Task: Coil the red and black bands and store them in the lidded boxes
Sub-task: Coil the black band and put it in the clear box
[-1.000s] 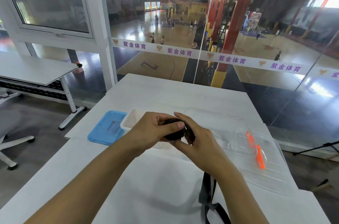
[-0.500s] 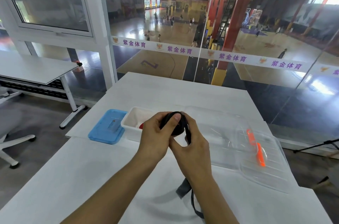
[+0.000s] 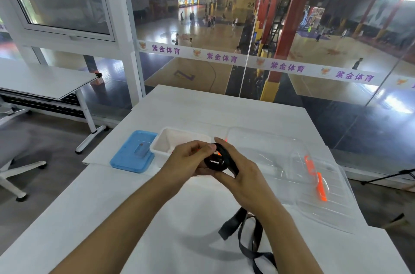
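Both hands meet above the white table, holding a partly coiled black band. My left hand pinches the coil with thumb and fingers. My right hand cups it from below and the right, the band running over its fingers. The loose tail hangs down under my right wrist and lies twisted on the table. Behind the hands stands an open white box; a bit of red shows inside it, mostly hidden by my left hand.
A blue lid lies left of the white box. A clear plastic box with its clear lid, orange clips on it, lies to the right. A glass wall runs behind the table; a second desk stands at the left.
The coil has been turned in my hands, and the loose tail has shifted on the table. The hands stay at about the same place in front of the white box.
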A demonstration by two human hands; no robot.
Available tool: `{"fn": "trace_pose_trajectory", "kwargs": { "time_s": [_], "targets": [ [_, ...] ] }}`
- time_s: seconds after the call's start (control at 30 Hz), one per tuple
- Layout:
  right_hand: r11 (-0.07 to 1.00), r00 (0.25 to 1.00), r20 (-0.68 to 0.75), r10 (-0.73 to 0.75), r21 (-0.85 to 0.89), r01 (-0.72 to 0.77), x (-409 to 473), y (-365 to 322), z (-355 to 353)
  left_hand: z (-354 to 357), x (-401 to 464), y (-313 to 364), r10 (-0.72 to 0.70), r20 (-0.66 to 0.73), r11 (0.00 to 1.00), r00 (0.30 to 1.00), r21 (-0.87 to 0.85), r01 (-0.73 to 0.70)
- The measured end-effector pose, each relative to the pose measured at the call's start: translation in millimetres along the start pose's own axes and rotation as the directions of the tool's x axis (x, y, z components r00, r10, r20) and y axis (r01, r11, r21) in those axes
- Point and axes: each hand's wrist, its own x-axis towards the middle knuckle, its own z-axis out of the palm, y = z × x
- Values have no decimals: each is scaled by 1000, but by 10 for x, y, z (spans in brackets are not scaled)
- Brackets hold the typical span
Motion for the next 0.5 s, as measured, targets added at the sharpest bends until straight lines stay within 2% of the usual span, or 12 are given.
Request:
{"fn": "trace_pose_trajectory", "kwargs": {
  "time_s": [0.13,0.2,0.27,0.4,0.5],
  "targets": [
    [998,980,194,-42,-46,52,45,-29,-115,-216,8,168,-70,263,976,962,215,12],
    [995,967,253,-28,-81,50,71,-62,-156,-274,23,216,-120,322,958,939,285,25],
    [995,965,262,-18,-87,42,87,-90,-192,-279,26,226,-105,322,953,941,304,2],
    [997,987,162,-22,-76,35,54,-121,-203,-202,-23,143,16,250,972,968,221,-74],
    [996,989,142,29,-88,-16,-9,-121,-204,-170,-61,59,66,190,980,980,172,-99]
  ]
}}
